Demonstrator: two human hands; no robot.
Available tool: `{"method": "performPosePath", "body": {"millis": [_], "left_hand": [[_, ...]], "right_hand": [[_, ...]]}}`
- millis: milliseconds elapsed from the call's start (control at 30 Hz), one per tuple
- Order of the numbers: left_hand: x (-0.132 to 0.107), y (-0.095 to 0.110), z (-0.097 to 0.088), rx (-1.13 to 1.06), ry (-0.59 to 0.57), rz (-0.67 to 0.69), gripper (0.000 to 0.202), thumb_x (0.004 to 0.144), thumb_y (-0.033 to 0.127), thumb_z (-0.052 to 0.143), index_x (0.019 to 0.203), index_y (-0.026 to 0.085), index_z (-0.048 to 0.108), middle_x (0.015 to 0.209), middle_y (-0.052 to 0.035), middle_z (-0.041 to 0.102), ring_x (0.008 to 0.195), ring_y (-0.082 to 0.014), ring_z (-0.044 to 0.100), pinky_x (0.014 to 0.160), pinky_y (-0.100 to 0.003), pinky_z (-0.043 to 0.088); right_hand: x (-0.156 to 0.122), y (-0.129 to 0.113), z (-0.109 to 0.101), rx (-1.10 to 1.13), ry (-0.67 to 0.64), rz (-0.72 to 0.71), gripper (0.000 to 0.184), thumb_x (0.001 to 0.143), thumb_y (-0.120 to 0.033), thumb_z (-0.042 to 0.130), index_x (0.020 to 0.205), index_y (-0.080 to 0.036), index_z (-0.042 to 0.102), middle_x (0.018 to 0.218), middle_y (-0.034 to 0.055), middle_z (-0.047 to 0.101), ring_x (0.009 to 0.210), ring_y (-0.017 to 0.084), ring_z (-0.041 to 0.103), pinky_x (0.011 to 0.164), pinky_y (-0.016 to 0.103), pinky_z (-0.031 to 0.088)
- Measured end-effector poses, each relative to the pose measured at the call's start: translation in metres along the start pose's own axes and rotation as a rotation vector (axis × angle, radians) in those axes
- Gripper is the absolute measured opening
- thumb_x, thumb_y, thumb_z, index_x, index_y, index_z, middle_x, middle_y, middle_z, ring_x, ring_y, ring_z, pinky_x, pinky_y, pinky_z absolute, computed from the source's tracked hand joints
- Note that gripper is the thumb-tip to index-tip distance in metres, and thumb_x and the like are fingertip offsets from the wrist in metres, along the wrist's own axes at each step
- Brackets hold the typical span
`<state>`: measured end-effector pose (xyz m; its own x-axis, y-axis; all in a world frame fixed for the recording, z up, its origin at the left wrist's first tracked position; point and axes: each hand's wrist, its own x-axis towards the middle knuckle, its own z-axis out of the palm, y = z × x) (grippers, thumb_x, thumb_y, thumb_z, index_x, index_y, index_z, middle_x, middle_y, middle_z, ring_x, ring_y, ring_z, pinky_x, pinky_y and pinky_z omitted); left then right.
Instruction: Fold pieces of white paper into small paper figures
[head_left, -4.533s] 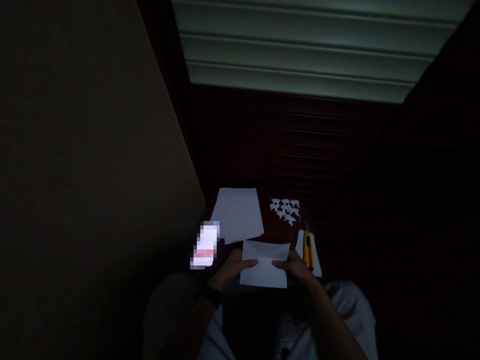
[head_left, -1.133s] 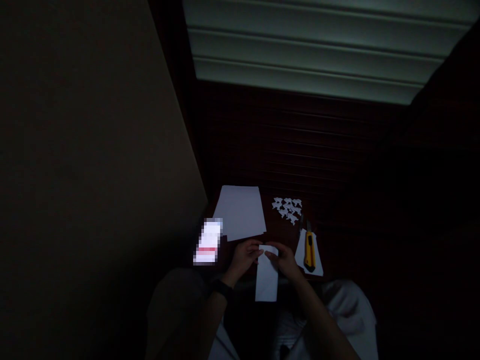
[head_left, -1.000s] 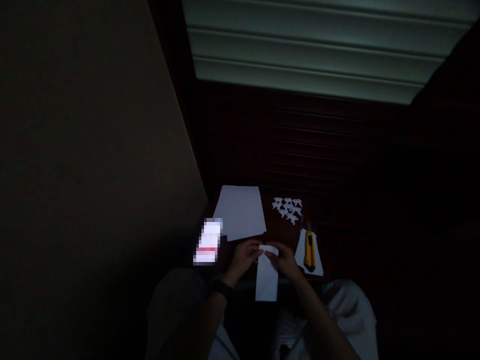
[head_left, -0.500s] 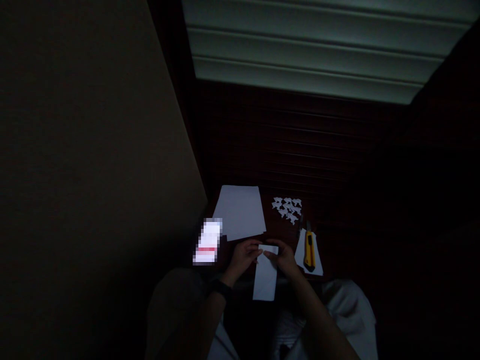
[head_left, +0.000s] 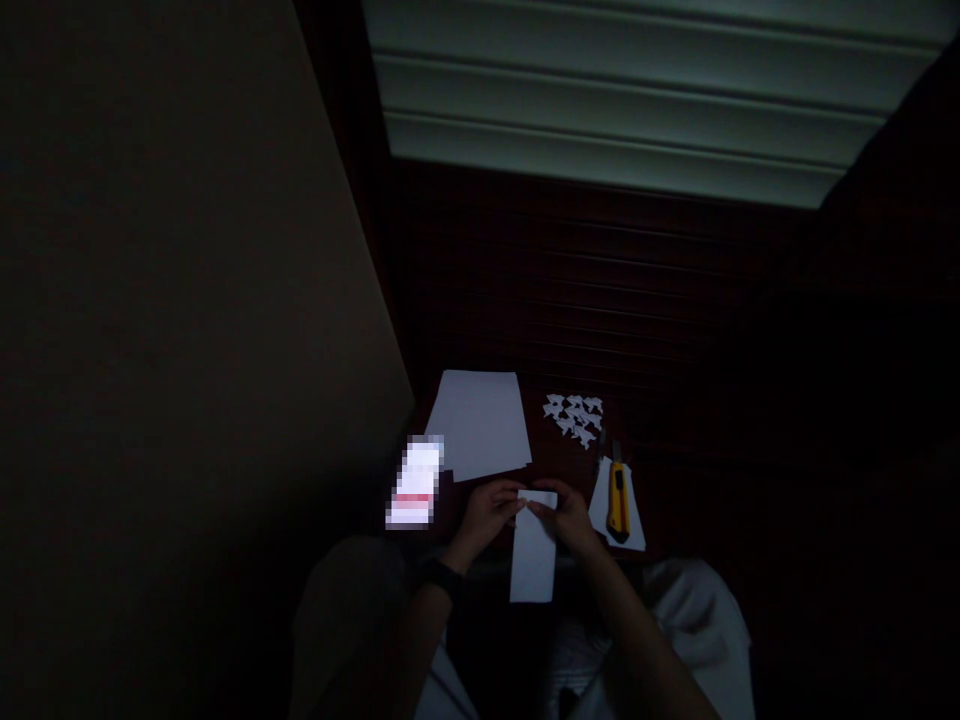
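Note:
A narrow strip of white paper (head_left: 533, 565) hangs down over the near edge of the dark table, its top end between my hands. My left hand (head_left: 491, 508) is closed on the strip's upper left side, thumb in front and fingers behind. On the opposite side my right hand (head_left: 564, 510) pinches the upper right edge, the thumbs almost meeting. The top part of the strip looks folded over. Right of my hands, a yellow utility knife (head_left: 619, 502) lies on some smaller white paper pieces (head_left: 634, 528).
Behind my left hand lies a stack of white sheets (head_left: 480, 425). A lit, pixelated phone-like screen (head_left: 416, 485) is at the left. Several small folded white paper shapes (head_left: 576, 415) are piled at the back right. A wall (head_left: 225, 300) rises on the left.
The strip's lower end has swung slightly to the right. Both hands keep their grip in nearly the same place.

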<state>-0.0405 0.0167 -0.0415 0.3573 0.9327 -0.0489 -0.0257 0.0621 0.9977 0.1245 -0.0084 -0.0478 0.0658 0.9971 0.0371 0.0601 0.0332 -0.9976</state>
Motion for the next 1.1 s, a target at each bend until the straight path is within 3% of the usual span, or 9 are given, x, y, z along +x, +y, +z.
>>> {"method": "performPosePath", "body": {"millis": [300,567,800,1100], "left_hand": [[-0.0001,-0.0009,-0.0004,-0.009,-0.017,-0.01,0.038,0.068,0.033,0.061,0.1,0.013,0.058,0.082,-0.0091,0.065,0.072,-0.0211,0.062,0.051,-0.027,0.052],[0.0001,-0.0018,0.0,-0.011,0.005,0.001,0.04,0.067,0.033,0.063,0.101,0.012,0.059,0.081,-0.0095,0.065,0.072,-0.0209,0.062,0.05,-0.025,0.051],[0.0006,-0.0011,-0.0006,0.014,-0.001,-0.016,0.043,0.067,0.036,0.062,0.102,0.012,0.059,0.08,-0.009,0.066,0.072,-0.0208,0.062,0.051,-0.026,0.051],[0.0014,-0.002,-0.0002,0.04,0.013,0.0,0.04,0.065,0.037,0.063,0.096,0.011,0.062,0.078,-0.0088,0.065,0.069,-0.0201,0.062,0.048,-0.024,0.049]], "right_hand": [[-0.0004,0.0061,-0.0002,0.014,0.011,0.016,0.036,0.061,-0.034,0.069,0.091,-0.017,0.06,0.087,0.0063,0.065,0.075,0.02,0.06,0.066,0.032,0.047],[-0.0006,0.0042,0.0004,0.02,0.015,0.023,0.035,0.061,-0.032,0.069,0.092,-0.017,0.06,0.087,0.0063,0.065,0.074,0.019,0.06,0.066,0.031,0.047],[0.0004,0.0022,0.0009,-0.035,0.043,-0.04,0.032,0.062,-0.029,0.068,0.09,-0.018,0.06,0.091,0.0066,0.064,0.083,0.02,0.058,0.074,0.033,0.045],[0.0007,0.0009,0.0023,-0.048,0.05,-0.004,0.031,0.062,-0.031,0.066,0.089,-0.017,0.06,0.085,0.0059,0.065,0.076,0.019,0.059,0.067,0.031,0.047]]}}
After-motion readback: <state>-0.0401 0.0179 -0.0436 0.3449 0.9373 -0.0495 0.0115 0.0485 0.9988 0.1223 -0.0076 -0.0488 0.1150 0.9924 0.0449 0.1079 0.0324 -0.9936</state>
